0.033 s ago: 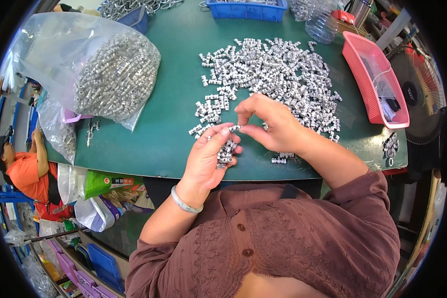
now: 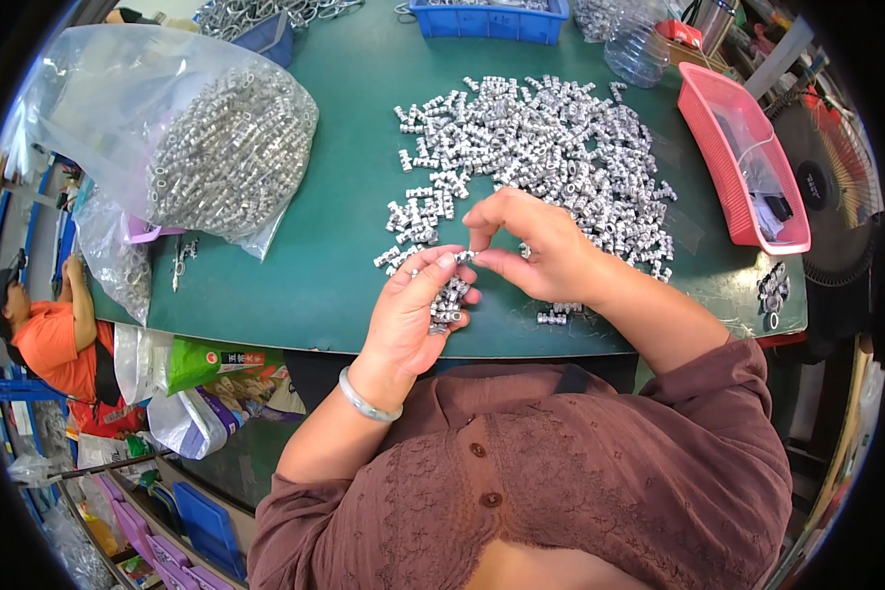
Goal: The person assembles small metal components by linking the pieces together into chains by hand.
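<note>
My left hand [image 2: 400, 307] is closed around several small silver ribbed metal pieces [image 2: 448, 301] in its palm and fingers. Between its thumb and forefinger sits one more such metal piece [image 2: 464, 257]. The thumb and forefinger of my right hand [image 2: 551, 246] come together at the outer end of that piece. Another silver bit shows by the curled fingers of the right hand, partly hidden. Just beyond both hands spreads a large pile of the same metal pieces [image 2: 541, 138]. A short row of them [image 2: 553, 319] lies near the table edge, below my right wrist.
On the green table [image 2: 354, 147], a clear plastic bag [image 2: 231, 157] full of metal parts stands at left. A blue bin [image 2: 489, 22] is at the back, beside a clear plastic jar [image 2: 637, 54]. A pink basket [image 2: 728, 147] and a fan [image 2: 826, 182] are at right. A person in orange [image 2: 54, 349] is at far left.
</note>
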`<move>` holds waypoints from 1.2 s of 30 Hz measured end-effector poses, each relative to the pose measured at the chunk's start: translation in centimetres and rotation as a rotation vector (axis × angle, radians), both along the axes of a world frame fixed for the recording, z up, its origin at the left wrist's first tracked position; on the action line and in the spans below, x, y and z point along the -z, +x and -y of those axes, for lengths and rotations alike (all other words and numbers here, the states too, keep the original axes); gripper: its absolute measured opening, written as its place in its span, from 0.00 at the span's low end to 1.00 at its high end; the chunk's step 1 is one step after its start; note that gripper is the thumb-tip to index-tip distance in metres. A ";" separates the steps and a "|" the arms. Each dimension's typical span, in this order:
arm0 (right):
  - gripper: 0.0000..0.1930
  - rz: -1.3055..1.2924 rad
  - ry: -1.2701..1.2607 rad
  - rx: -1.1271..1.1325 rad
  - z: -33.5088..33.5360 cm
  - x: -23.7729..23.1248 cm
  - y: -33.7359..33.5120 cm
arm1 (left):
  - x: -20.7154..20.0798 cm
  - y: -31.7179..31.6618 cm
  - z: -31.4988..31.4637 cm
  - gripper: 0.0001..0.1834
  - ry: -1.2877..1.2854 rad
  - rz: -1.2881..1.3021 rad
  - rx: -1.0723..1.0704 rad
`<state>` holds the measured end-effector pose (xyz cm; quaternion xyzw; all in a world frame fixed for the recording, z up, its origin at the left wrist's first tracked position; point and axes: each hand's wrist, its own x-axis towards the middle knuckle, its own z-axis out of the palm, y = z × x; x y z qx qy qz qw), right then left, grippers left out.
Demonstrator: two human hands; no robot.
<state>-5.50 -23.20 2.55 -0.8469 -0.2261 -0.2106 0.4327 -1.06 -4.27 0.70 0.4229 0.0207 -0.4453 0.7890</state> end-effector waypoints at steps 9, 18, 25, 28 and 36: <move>0.13 -0.052 0.133 0.020 1.1 0.7 0.2 | 0.2 0.4 -0.7 0.08 -0.100 -0.150 -0.016; 0.08 -0.035 -0.015 -0.015 1.1 0.6 0.3 | -1.1 1.2 -1.1 0.08 -0.143 -0.105 -0.028; 0.07 -0.005 -0.082 -0.030 1.1 0.3 0.5 | -2.2 1.9 -1.9 0.08 -0.130 -0.004 -0.073; 0.06 -0.038 -0.088 -0.007 1.3 0.3 0.2 | -3.4 3.1 -2.9 0.07 -0.120 -0.009 -0.109; 0.06 -0.019 -0.098 0.004 1.2 0.3 -0.3 | -14.1 11.4 -10.5 0.07 -0.035 0.318 -0.488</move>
